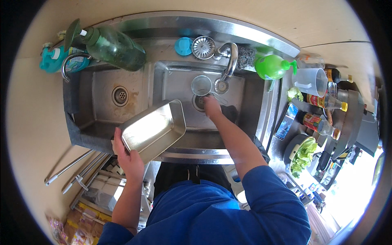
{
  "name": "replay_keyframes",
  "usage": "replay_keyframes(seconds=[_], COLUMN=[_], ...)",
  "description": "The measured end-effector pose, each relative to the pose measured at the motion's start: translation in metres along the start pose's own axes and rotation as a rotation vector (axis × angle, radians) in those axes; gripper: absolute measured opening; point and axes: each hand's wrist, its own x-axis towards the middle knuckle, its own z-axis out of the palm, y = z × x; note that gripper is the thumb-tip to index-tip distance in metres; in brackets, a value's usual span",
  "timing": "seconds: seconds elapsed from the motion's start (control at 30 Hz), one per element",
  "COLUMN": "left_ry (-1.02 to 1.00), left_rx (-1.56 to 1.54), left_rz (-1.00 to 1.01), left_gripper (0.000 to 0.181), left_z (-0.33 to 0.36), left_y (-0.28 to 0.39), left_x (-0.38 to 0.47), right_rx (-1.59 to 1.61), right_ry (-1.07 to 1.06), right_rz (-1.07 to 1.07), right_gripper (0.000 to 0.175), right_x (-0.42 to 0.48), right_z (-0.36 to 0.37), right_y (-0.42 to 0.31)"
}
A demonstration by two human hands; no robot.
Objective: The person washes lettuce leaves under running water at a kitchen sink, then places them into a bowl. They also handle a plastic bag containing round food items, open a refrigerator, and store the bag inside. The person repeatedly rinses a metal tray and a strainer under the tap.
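Note:
My left hand (pixel 130 160) grips one end of a deep rectangular metal pan (pixel 159 130), which is tilted over the front edge of the double sink (pixel 196 150). Bright light reflects off the pan's inside. My right hand (pixel 212 106) reaches down into the right basin (pixel 180 118), by the drain (pixel 199 103). Its fingertips are partly hidden, so I cannot tell whether they hold anything. Just beyond them is a small round strainer or cup (pixel 201 85) with what looks like a thin wire handle. A metal basket strainer (pixel 221 86) lies beside it, under the faucet (pixel 231 59).
The left basin (pixel 102 87) has brownish stains. A large green pump bottle (pixel 114 47), a blue stopper (pixel 183 46), another basket strainer (pixel 203 47), steel wool (pixel 246 57) and a bright green bottle (pixel 272 66) line the back. To the right are a phone (pixel 286 121) and a pot of lettuce (pixel 303 156).

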Motion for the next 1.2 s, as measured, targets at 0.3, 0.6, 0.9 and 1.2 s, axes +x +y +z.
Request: replay_keyframes(seconds=[0.3,0.6,0.9,1.2], left_ry=[-0.003,-0.060,-0.071,-0.106], left_rx=[-0.029,-0.063,-0.044,0.022], left_rz=[0.007,-0.045,-0.029,0.046], left_gripper=[0.080,0.078,0.077,0.076], left_z=[0.004,0.014,0.026,0.055], left_y=[0.001,0.000,0.001,-0.011], left_x=[-0.003,-0.003,-0.002,0.003], right_rx=[-0.146,-0.267,-0.300,0.293], right_ry=[-0.157,-0.165,-0.135,-0.132], right_rz=[-0.044,-0.135,-0.217,0.191], right_gripper=[0.019,0.021,0.022,0.011], right_x=[0.006,0.009,0.015,-0.027], right_z=[-0.016,-0.013,-0.004,-0.061], right_y=[-0.023,-0.025,-0.023,-0.015])
